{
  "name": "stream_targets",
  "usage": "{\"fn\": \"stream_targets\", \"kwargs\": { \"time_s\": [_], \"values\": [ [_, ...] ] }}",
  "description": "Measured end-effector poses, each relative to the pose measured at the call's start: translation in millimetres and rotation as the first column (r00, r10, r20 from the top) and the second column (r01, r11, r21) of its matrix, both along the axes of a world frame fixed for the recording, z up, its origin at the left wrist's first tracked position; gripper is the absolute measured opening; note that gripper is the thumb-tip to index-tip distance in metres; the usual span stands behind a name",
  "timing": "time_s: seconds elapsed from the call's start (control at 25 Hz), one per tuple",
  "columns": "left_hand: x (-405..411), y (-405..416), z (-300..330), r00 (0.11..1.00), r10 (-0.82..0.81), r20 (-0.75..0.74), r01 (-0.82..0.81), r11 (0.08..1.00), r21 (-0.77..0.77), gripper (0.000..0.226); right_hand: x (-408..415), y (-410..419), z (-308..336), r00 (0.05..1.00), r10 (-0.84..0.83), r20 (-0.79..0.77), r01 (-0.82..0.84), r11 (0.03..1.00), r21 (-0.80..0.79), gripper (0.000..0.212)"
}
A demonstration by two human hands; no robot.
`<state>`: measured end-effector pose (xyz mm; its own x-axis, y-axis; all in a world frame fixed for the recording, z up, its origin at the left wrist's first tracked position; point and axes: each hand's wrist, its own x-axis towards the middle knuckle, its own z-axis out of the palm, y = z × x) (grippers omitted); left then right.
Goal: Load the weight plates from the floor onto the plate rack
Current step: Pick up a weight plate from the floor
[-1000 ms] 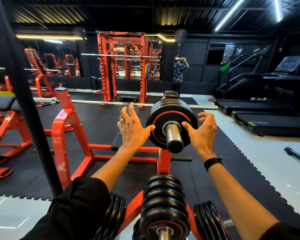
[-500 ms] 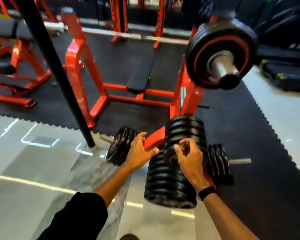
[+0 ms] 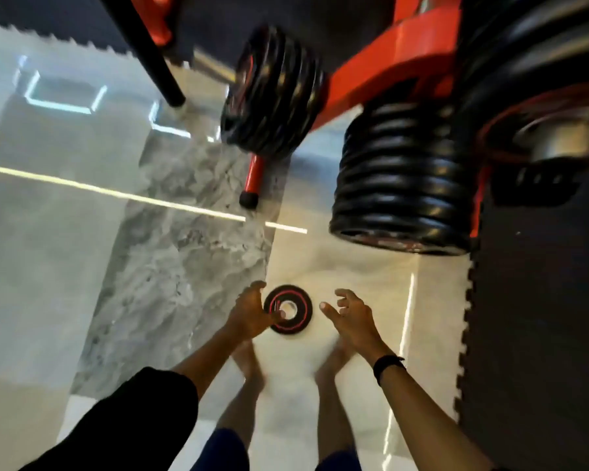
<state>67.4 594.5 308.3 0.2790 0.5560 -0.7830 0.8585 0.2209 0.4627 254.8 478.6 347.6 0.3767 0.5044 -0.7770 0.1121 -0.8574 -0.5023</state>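
From the head view, both of the person's arms reach straight down toward the pale, glossy floor [image 3: 354, 287], the forearms running up from the bottom of the frame and drawing in toward each other. The left arm wears a black sleeve [image 3: 133, 419] to about the elbow; the right wrist carries a black band [image 3: 388, 365].

A small black weight plate [image 3: 289, 313] with a red ring and a round centre hole lies flat on the floor between the two hands. The left hand [image 3: 250, 316] is at the plate's left edge, its fingers spread and curled around the rim, the thumb reaching over the top face close to the hole; it appears to touch the plate, though motion blur leaves it unclear whether it has a grip. The right hand [image 3: 349, 317] is held just beside the plate's right edge, apart from it, fingers loosely spread and bent, palm turned inward, holding nothing.

Bare feet [image 3: 252, 365] stand on the floor below the hands.

Beyond the plate, the red plate rack [image 3: 388, 59] rises at the top of the frame. A stack of black plates [image 3: 402, 175] hangs on one of its pegs near the middle, another set [image 3: 276, 90] sits on a peg to the left, and a larger plate on a steel peg [image 3: 551, 130] fills the upper right. Black rubber matting [image 3: 541, 334] borders the floor on the right.
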Motion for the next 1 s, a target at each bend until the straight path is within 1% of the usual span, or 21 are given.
{"fn": "stream_targets", "kwargs": {
  "time_s": [0.08, 0.16, 0.28, 0.36, 0.44, 0.52, 0.6, 0.68, 0.76, 0.84, 1.0],
  "values": [
    [-17, -12, -80, 0.998, -0.025, -0.064, 0.022, 0.999, -0.049, 0.090, -10, -10, -82, 1.000, 0.008, -0.009, -0.009, 0.996, -0.085, 0.058],
    [-30, -24, -156, 0.993, -0.006, -0.119, -0.003, 0.997, -0.078, 0.086, -17, -20, -161, 0.999, 0.034, -0.035, -0.039, 0.986, -0.161, 0.063],
    [-35, -38, -246, 0.984, 0.051, -0.168, -0.073, 0.990, -0.124, 0.085, -20, -26, -261, 0.995, 0.065, -0.076, -0.080, 0.976, -0.204, 0.070],
    [-36, -50, -311, 0.974, 0.108, -0.198, -0.141, 0.977, -0.158, 0.087, -22, -29, -331, 0.994, 0.075, -0.084, -0.092, 0.970, -0.223, 0.068],
    [-34, -61, -362, 0.962, 0.143, -0.231, -0.185, 0.967, -0.173, 0.084, -27, -30, -389, 0.992, 0.092, -0.085, -0.109, 0.968, -0.226, 0.065],
    [-29, -66, -402, 0.942, 0.216, -0.256, -0.265, 0.948, -0.175, 0.079, -33, -28, -436, 0.992, 0.074, -0.100, -0.097, 0.965, -0.244, 0.072],
    [-23, -66, -424, 0.913, 0.312, -0.264, -0.359, 0.920, -0.154, 0.075, -40, -28, -461, 0.997, 0.037, -0.074, -0.053, 0.971, -0.232, 0.079],
    [-21, -67, -441, 0.864, 0.422, -0.275, -0.466, 0.877, -0.116, 0.068, -44, -33, -479, 1.000, 0.009, 0.015, -0.006, 0.977, -0.215, 0.077],
    [-23, -65, -448, 0.816, 0.508, -0.275, -0.557, 0.818, -0.144, 0.058, -44, -35, -487, 0.998, -0.030, 0.054, 0.040, 0.978, -0.204, 0.072],
    [-24, -63, -450, 0.781, 0.563, -0.272, -0.616, 0.765, -0.185, 0.056, -40, -34, -490, 0.995, -0.097, 0.037, 0.103, 0.971, -0.216, 0.069],
    [-23, -63, -453, 0.737, 0.620, -0.270, -0.673, 0.711, -0.204, 0.050, -37, -35, -493, 0.982, -0.189, -0.018, 0.180, 0.958, -0.224, 0.071]
  ]
}}
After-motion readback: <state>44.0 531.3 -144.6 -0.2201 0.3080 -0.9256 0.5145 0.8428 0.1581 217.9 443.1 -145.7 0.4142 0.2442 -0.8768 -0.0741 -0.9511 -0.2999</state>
